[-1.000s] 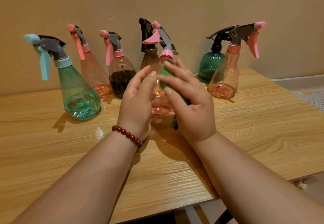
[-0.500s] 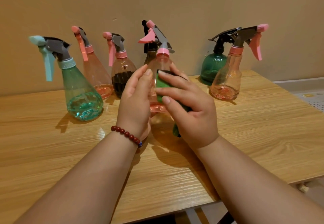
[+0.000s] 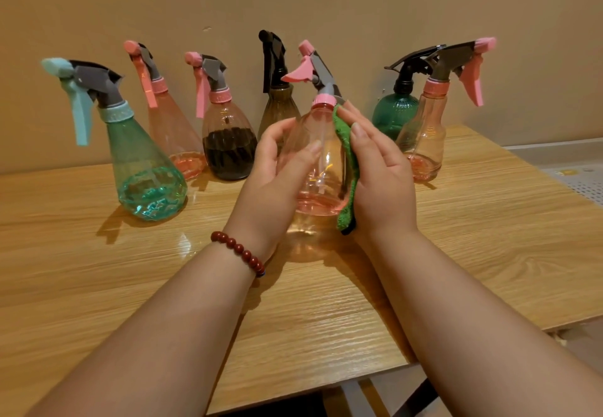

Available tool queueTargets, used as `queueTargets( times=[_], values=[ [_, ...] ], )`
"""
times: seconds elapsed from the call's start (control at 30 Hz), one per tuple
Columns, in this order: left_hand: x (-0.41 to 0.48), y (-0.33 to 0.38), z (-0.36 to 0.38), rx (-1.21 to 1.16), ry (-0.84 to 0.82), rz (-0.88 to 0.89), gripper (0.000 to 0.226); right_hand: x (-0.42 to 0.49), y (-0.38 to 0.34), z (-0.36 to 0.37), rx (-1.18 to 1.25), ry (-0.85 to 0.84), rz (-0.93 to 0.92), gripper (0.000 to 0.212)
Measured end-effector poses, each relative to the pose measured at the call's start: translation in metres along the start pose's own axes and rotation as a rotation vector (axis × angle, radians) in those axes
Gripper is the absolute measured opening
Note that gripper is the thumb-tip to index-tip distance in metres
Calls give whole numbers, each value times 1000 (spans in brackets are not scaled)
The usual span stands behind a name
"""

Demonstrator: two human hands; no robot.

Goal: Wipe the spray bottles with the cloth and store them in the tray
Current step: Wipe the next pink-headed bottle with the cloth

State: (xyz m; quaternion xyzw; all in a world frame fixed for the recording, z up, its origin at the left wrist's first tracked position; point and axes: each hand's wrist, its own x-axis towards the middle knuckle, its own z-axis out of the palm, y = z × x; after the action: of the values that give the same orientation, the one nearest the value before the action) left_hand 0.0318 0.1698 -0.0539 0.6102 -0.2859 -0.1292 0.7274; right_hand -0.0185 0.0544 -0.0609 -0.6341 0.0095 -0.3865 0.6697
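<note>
A clear pink spray bottle [image 3: 321, 162] with a pink trigger and a grey head stands at the middle of the wooden table [image 3: 489, 253]. My left hand [image 3: 270, 181] grips its left side, thumb across the front. My right hand [image 3: 381, 181] presses a green cloth [image 3: 347, 155] against the bottle's right side, from the shoulder down to the base, with its fingers fairly straight. The cloth's lower end hangs below my palm. No tray is in view.
Several other spray bottles stand along the wall: a teal one [image 3: 146, 168], a pink cone [image 3: 176, 136], one with dark liquid [image 3: 228, 145], a brown one [image 3: 277, 103], a dark green one [image 3: 393, 113] and a pink one [image 3: 427, 142]. A white perforated surface [image 3: 580, 181] lies past the table's right edge.
My right hand has slid the cloth from the bottle's front round to its right side and its fingers have straightened. The front of the bottle now shows. My left hand keeps its hold.
</note>
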Motion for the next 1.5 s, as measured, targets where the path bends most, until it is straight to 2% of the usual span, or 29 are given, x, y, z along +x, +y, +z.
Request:
queueTargets(
  times=[0.07, 0.2, 0.3, 0.4, 0.5, 0.6, 0.67, 0.73, 0.83, 0.93, 1.03, 1.13, 1.27, 1.4, 1.5],
  values=[
    [1, 0, 0, -56, 67, 2, 35, -2, 1, 1, -71, -32, -75, 28],
    [2, 4, -3, -213, 192, 1, 29, -12, 6, 4, -301, -139, -436, 28],
    [3, 4, -4, -288, 197, 19, 31, -12, 10, 5, -355, -214, -582, 26],
    [2, 4, -4, -294, 135, 39, 41, -7, 9, 4, -344, -147, -528, 28],
    [0, 2, -1, -243, 94, 32, 46, -1, 5, 2, -250, -5, -309, 30],
    [-1, 1, 2, -230, 105, 27, 40, 1, 2, 0, -90, -28, -163, 31],
    [0, 1, 1, -254, 137, 22, 39, -2, 3, 1, -181, -58, -242, 29],
    [2, 2, -1, -299, 146, 25, 35, -9, 6, 3, -314, -131, -430, 28],
    [3, 4, -6, -369, 137, 39, 35, -12, 10, 5, -376, -241, -593, 28],
    [2, 5, -5, -311, 63, 58, 42, -8, 7, 5, -336, -156, -524, 30],
    [0, 3, -2, -223, 19, 52, 46, -2, 2, 1, -155, -2, -289, 32],
    [-1, 3, 0, -129, -24, 62, 39, -1, 1, -2, -15, 8, -179, 34],
    [1, 5, -4, 48, -19, 85, 27, -1, -1, -3, -70, 39, -179, 32],
    [2, 2, -8, 43, -60, 19, 53, -2, 2, -2, -176, 16, -255, 31],
    [0, 3, -3, 65, 0, 87, 50, -6, 5, 1, -301, -41, -396, 31]
  ],
)
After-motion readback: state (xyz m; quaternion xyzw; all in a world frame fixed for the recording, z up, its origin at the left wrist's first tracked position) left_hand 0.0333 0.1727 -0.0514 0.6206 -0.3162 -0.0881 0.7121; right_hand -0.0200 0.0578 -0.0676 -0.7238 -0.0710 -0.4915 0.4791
